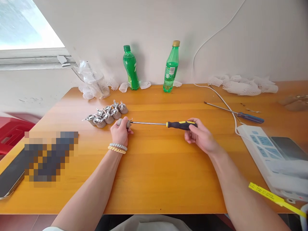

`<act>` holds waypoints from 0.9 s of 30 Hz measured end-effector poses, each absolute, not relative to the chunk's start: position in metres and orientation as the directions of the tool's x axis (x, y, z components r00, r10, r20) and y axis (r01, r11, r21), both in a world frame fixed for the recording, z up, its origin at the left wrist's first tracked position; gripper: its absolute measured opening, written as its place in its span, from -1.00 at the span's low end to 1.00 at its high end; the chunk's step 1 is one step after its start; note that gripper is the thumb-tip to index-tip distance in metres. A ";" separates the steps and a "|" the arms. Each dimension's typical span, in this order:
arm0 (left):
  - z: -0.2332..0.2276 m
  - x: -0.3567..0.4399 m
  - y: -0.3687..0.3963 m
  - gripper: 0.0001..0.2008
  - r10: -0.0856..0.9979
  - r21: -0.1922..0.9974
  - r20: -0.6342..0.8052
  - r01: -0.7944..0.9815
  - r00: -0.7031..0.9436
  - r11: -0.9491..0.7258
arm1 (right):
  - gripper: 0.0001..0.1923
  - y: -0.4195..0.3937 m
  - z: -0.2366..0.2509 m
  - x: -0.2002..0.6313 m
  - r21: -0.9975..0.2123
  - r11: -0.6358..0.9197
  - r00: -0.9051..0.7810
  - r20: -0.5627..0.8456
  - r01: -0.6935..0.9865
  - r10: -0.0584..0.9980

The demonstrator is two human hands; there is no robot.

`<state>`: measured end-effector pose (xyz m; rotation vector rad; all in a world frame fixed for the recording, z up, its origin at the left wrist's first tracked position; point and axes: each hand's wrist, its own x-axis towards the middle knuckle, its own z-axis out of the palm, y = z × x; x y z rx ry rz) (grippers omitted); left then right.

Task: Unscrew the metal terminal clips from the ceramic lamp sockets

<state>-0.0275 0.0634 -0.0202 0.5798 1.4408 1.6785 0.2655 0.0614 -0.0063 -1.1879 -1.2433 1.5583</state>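
Note:
My left hand [121,133] is closed around a small grey-brown cylindrical part [125,124] with metal tabs on its end. In my right hand [198,134] is a screwdriver [178,125] with a black and yellow handle. The screwdriver lies level, its shaft pointing left, and its tip meets the metal end of the held part. Whether the tip sits in a screw is too small to tell. Just behind my left hand stands a cluster of several similar grey-brown parts [109,118], each with metal strips on top.
Two green bottles, one green-capped [131,69] and one gold-capped [171,69], stand by the wall. A blue-handled screwdriver [250,117] lies at right near a white power strip [255,154] and its cord. White foam netting [250,86] rests behind. A dark phone [12,171] lies at left.

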 end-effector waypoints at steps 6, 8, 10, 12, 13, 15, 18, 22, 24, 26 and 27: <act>-0.023 -0.028 0.063 -0.67 0.826 0.961 -0.159 -0.276 -0.540 0.005 | -0.51 0.064 -0.017 0.266 -0.950 -0.148 -0.067 -0.172 0.274 0.983; -0.024 -0.028 0.063 -0.67 0.831 0.963 -0.153 -0.270 -0.535 0.003 | -0.44 0.065 -0.017 0.266 -0.926 -0.174 -0.028 -0.195 0.334 0.980; -0.024 -0.028 0.062 -0.67 0.833 0.963 -0.151 -0.268 -0.533 0.003 | -0.42 0.065 -0.014 0.266 -0.935 -0.212 -0.032 -0.230 0.284 0.973; -0.024 -0.028 0.062 -0.67 0.831 0.963 -0.150 -0.268 -0.536 0.000 | -0.48 0.064 -0.010 0.266 -0.966 -0.230 -0.107 -0.243 0.116 0.964; -0.023 -0.028 0.062 -0.68 0.829 0.963 -0.149 -0.269 -0.539 -0.001 | -0.55 0.064 -0.008 0.266 -0.972 -0.233 -0.159 -0.234 0.025 0.959; -0.023 -0.028 0.062 -0.67 0.823 0.962 -0.151 -0.272 -0.547 -0.003 | -0.65 0.062 -0.004 0.266 -0.969 -0.229 -0.231 -0.204 -0.089 0.951; -0.022 -0.028 0.062 -0.66 0.817 0.961 -0.159 -0.277 -0.554 -0.001 | -0.65 0.060 -0.004 0.266 -0.976 -0.215 -0.231 -0.201 -0.041 0.952; -0.022 -0.027 0.061 -0.65 0.824 0.960 -0.159 -0.279 -0.544 0.001 | -0.61 0.061 -0.010 0.266 -0.978 -0.161 -0.128 -0.177 0.129 0.976; -0.022 -0.026 0.061 -0.67 0.826 0.961 -0.161 -0.277 -0.540 0.006 | -0.54 0.063 -0.012 0.267 -0.962 -0.136 -0.047 -0.151 0.236 0.987; -0.021 -0.025 0.061 -0.68 0.826 0.961 -0.165 -0.276 -0.539 0.012 | -0.46 0.064 -0.013 0.267 -0.944 -0.140 -0.002 -0.148 0.299 0.989; -0.020 -0.025 0.061 -0.68 0.828 0.960 -0.169 -0.280 -0.535 0.015 | -0.44 0.064 -0.012 0.267 -0.944 -0.148 -0.006 -0.156 0.294 0.988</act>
